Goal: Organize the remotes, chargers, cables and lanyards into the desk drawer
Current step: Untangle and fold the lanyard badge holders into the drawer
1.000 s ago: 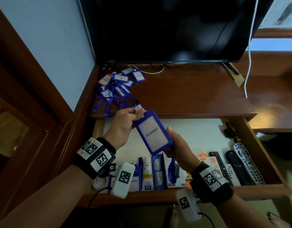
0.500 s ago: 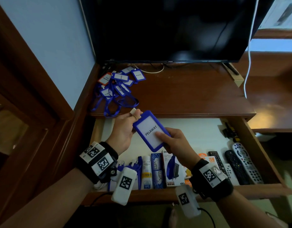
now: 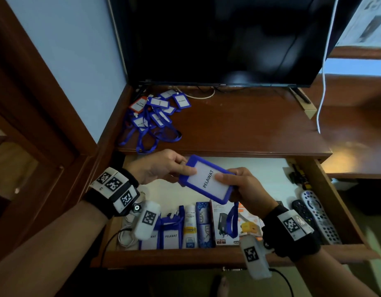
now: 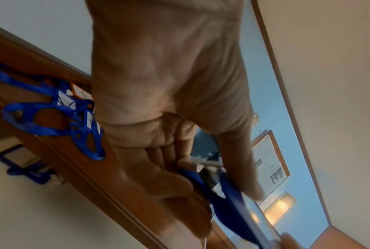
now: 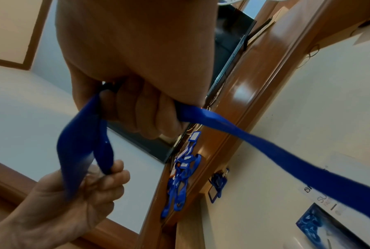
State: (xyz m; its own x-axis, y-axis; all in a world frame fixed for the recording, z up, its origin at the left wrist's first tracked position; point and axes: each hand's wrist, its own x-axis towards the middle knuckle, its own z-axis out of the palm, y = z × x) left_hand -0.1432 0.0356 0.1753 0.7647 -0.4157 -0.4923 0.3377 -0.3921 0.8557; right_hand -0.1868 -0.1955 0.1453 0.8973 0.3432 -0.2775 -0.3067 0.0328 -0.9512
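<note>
The fingers of both hands grip one blue-framed plastic badge holder printed "PELAWAT" [image 3: 206, 179]: the left hand [image 3: 161, 165] pinches its upper-left edge, and the right hand [image 3: 242, 189] clamps its lower-right corner, thumb on the face. The holder is tilted in the air above the open wooden desk drawer [image 3: 228, 257], touching nothing below.

Largest first, the drawer: its front row is already filled with upright items, including filed blue badge holders [image 3: 170, 232] at the left and grey and black remote controls [image 3: 318, 215] at the right. The likely step is to file the held holder beside its matches.

Next, the blue fabric strap [image 5: 286, 151]: it runs through the right fist and hangs loose. Gather it against the holder's back before lowering, or it may snag on the boxes.

Smallest, the grip: keep the pinch on the frame edges, not the clear window.

A heap of blue lanyards [image 3: 155, 116] remains on the brown wooden desktop [image 3: 238, 125].
</note>
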